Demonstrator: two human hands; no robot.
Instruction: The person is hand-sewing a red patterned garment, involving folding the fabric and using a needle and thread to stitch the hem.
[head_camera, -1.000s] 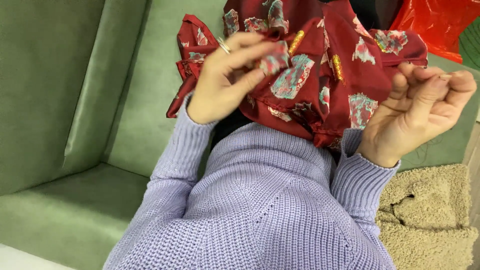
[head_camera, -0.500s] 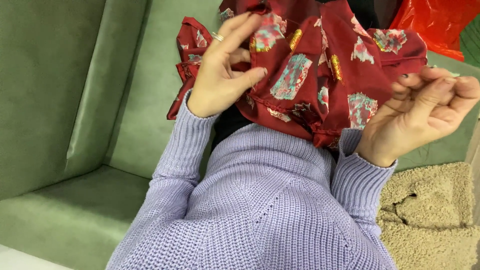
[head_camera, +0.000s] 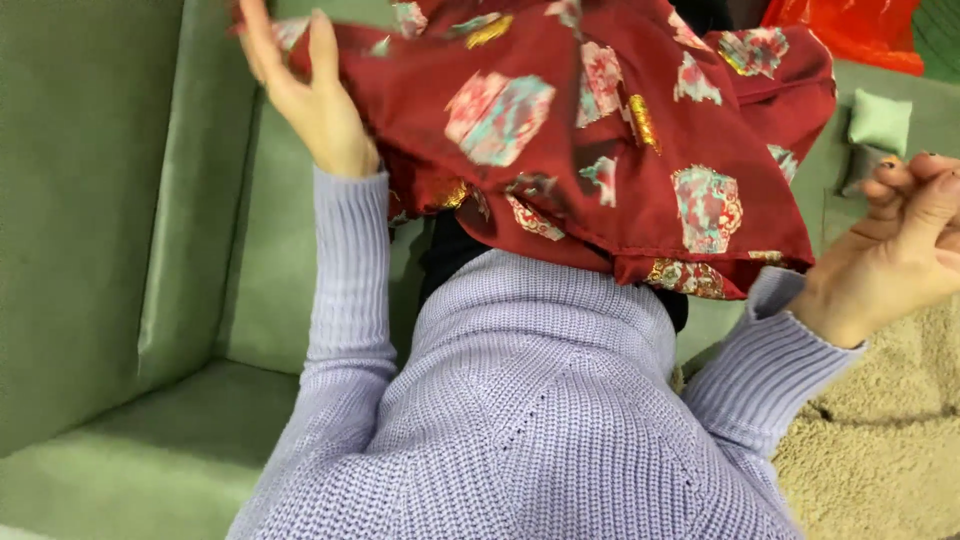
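A dark red cloth (head_camera: 600, 150) with printed pink, teal and gold patches hangs spread out in front of my chest, over my lavender knitted sweater (head_camera: 540, 420). My left hand (head_camera: 305, 95) is raised at the upper left, and its fingers grip the cloth's left edge. Out at the right edge of the view, my right hand (head_camera: 890, 250) has its fingers curled, just past the cloth's lower right corner. I cannot see whether it holds any of the cloth.
I am over a green sofa (head_camera: 110, 230), its seat at the lower left. A beige fluffy blanket (head_camera: 880, 450) lies at the lower right. A small green pad (head_camera: 880, 120) and a red-orange bag (head_camera: 850, 30) sit at the upper right.
My left hand has swung up and to the left with the cloth's edge, opening the bunched cloth into a wide sheet. My right hand has moved out to the right.
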